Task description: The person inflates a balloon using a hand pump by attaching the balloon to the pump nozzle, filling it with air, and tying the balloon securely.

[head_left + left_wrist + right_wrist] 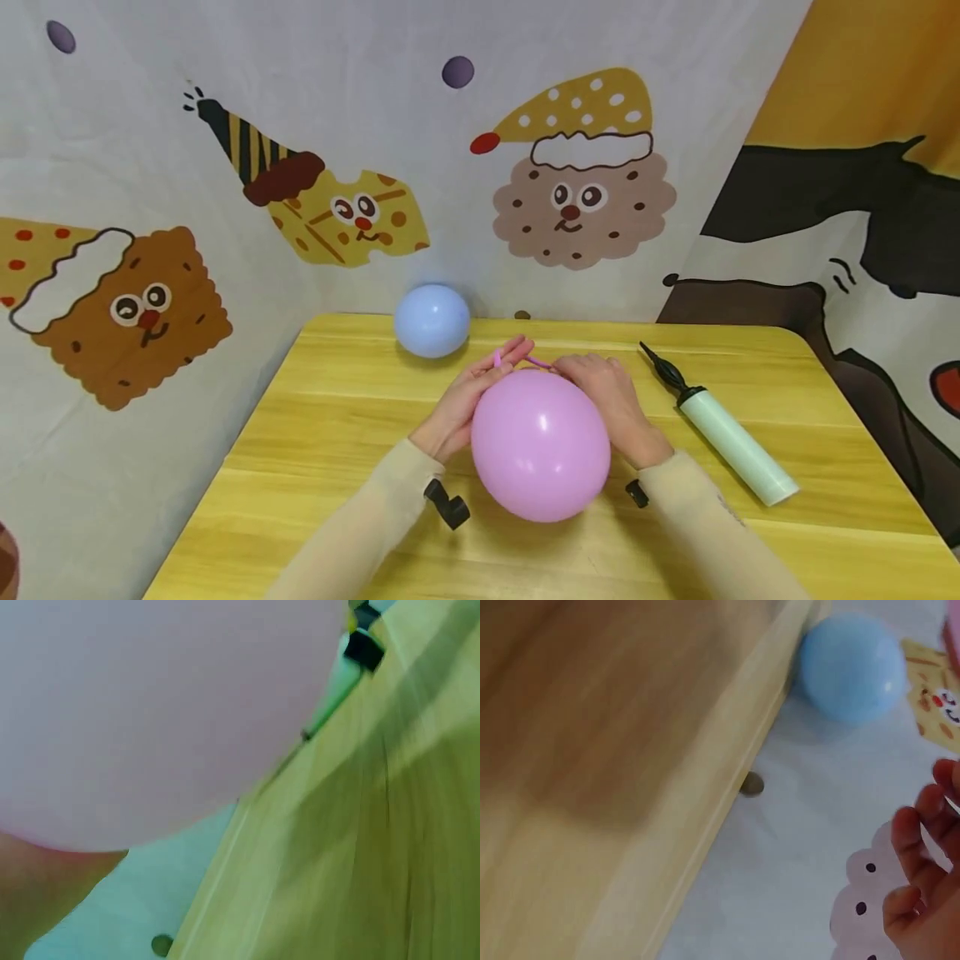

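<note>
A round, inflated pink balloon sits between the two forearms, its far end by the hands. Its thin neck is stretched sideways between them. Part of the neck loops around the extended fingers of my left hand, whose thumb lies by the balloon's top. My right hand pinches the neck's other end with curled fingers, partly hidden behind the balloon. In the left wrist view the balloon fills much of the picture. Curled fingers of the right hand show in the right wrist view.
A smaller blue balloon rests at the back edge of the wooden table. To the right lies a pale green hand pump with a black nozzle. A cloth with cartoon prints hangs behind the table.
</note>
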A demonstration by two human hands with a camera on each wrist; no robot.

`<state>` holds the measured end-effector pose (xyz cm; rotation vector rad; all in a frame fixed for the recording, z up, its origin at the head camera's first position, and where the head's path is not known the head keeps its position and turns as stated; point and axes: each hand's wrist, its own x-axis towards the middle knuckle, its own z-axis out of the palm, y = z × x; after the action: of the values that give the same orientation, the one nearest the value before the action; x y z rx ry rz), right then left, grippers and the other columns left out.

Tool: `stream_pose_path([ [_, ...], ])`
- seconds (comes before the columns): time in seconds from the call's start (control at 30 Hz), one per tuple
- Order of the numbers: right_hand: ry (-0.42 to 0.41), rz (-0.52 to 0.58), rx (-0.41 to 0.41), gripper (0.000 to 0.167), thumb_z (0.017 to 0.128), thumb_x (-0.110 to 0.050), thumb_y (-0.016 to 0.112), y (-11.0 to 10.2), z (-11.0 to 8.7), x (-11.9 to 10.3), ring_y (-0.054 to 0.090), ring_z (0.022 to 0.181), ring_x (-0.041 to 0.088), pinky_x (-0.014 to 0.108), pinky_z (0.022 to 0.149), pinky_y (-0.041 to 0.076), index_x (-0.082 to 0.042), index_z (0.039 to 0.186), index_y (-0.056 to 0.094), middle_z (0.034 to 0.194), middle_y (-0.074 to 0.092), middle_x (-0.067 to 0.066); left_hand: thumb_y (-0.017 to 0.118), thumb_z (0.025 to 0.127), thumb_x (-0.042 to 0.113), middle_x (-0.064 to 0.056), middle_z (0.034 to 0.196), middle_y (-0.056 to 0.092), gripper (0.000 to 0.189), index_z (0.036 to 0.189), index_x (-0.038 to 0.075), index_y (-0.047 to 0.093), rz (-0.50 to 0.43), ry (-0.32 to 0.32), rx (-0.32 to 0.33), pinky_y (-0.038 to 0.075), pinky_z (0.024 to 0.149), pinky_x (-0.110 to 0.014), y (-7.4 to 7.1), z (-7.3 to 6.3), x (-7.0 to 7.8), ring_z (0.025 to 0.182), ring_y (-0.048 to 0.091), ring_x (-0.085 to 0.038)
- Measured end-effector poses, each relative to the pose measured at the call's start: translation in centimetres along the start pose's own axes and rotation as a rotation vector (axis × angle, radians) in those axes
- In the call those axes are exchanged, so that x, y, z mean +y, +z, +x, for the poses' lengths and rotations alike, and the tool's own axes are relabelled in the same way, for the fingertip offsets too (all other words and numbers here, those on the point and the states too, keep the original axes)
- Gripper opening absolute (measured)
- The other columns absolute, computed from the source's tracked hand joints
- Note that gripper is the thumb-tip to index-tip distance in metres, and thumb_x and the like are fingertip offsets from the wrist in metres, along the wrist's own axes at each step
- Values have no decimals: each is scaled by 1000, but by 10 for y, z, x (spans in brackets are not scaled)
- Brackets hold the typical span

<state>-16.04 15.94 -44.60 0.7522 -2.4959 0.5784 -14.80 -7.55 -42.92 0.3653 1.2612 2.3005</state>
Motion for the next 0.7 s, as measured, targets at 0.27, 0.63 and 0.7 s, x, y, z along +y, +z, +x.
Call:
stream_pose_path([
  [0.27,-134,132,-127,16,91,-9,72,-17,-5,-8,62,89,18,39,73,48,-19,104,73,95,71,-6,54,109,21,1,165,38,43,149,4,52,101,-27,67,33,121,-39,-9,0,4,151,36,-23],
  [0.63,-206,36,-123,5,99,-19,71,-30,-1,-34,60,91,22,41,74,50,-16,96,73,93,68,-2,55,110,22,1,158,48,40,148,10,57,524,-13,-24,37,118,-36,-15,-2,5,147,42,-16],
  [0.7,-202,4,-103,9,100,-21,69,-31,-1,-43,60,91,23,40,72,47,-16,95,73,94,69,-2,59,108,22,4,154,53,38,144,13,61,632,14,-13,37,118,-35,-13,-1,7,144,45,-13],
])
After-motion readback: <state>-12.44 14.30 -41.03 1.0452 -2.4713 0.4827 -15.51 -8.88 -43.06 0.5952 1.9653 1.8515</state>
